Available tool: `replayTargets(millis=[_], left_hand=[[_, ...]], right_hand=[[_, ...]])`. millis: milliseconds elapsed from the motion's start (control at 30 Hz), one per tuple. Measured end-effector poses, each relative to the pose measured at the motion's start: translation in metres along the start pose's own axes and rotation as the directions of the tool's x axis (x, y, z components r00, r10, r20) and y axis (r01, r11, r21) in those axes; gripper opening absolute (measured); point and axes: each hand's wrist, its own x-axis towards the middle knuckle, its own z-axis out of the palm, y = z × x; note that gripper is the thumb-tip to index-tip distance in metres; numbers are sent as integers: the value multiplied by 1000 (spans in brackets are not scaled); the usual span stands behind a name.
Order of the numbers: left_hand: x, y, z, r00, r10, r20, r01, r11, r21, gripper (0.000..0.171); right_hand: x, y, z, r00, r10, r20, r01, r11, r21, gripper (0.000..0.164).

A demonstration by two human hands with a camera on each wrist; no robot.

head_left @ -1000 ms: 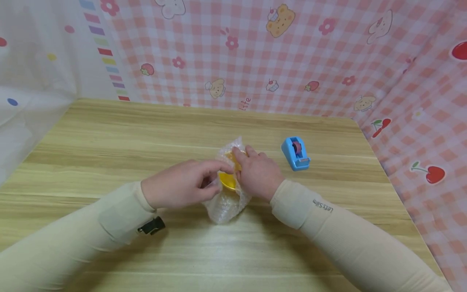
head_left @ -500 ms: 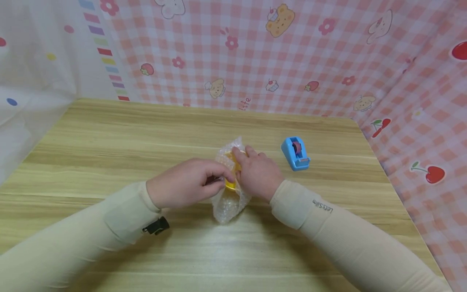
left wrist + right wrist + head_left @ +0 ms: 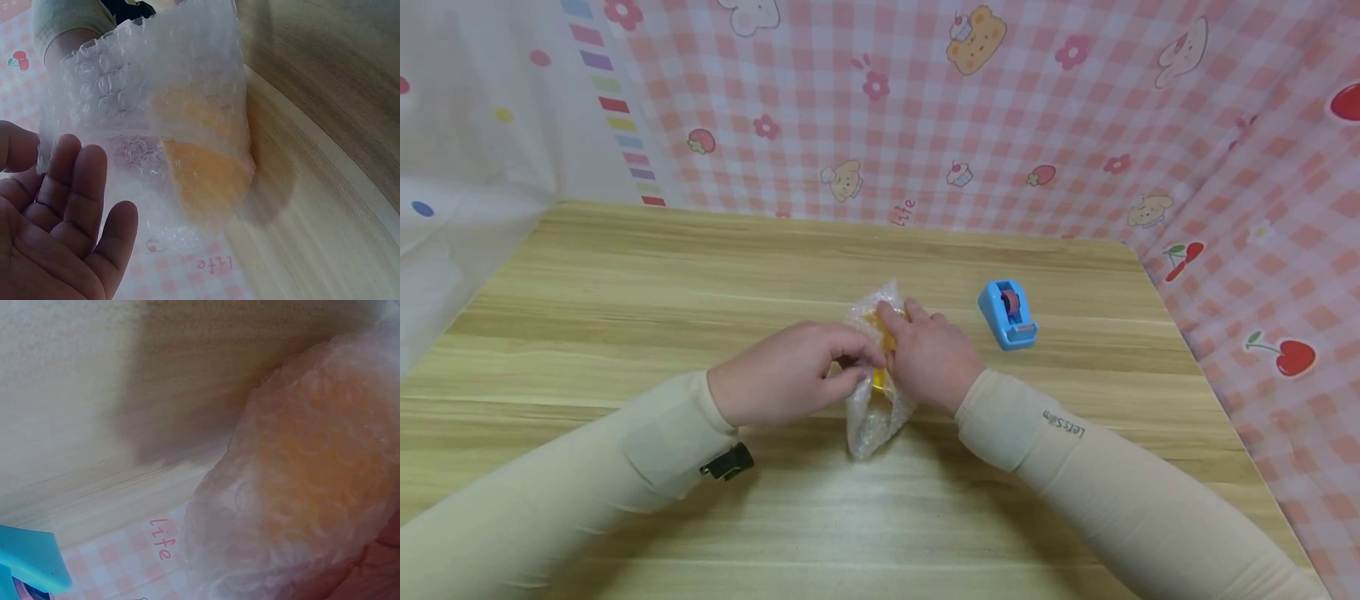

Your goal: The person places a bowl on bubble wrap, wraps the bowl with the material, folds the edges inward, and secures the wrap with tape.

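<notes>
A sheet of clear bubble wrap [image 3: 871,425] is folded around a yellow round-rimmed thing [image 3: 880,379] on the table. My left hand [image 3: 793,375] pinches the wrap's near edge between thumb and forefinger, while its other fingers spread loosely in the left wrist view. From the right, my right hand [image 3: 934,358] holds the bundle, fingers over its top and thumb at its side. Through the wrap, the yellow thing looks orange and tapered in the left wrist view [image 3: 209,178]. Its exact kind is hidden by wrap and fingers.
A blue tape dispenser [image 3: 1007,315] with a pinkish roll stands to the right, behind my right hand. The wooden table [image 3: 662,275] ends at a pink checked cloth backdrop [image 3: 820,108] with cartoon prints. A black clip [image 3: 727,461] hangs by my left sleeve.
My left hand has moved slightly right, drawing the wrap's left flap over the yellow thing, so less yellow shows. My right hand has stayed in place.
</notes>
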Motion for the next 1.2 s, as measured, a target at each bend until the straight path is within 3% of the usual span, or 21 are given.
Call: replayTargets(millis=[500, 967, 1200], left_hand=[[1, -2, 3, 1000, -13, 8, 13, 999, 34, 40], [3, -4, 7, 999, -21, 34, 19, 997, 70, 47], [5, -7, 10, 998, -26, 48, 23, 997, 75, 49]], right_hand=[[1, 0, -1, 1000, -2, 9, 2, 1000, -7, 65], [-3, 1, 0, 997, -70, -34, 68, 996, -64, 60], [-3, 1, -1, 996, -83, -20, 80, 992, -92, 66]])
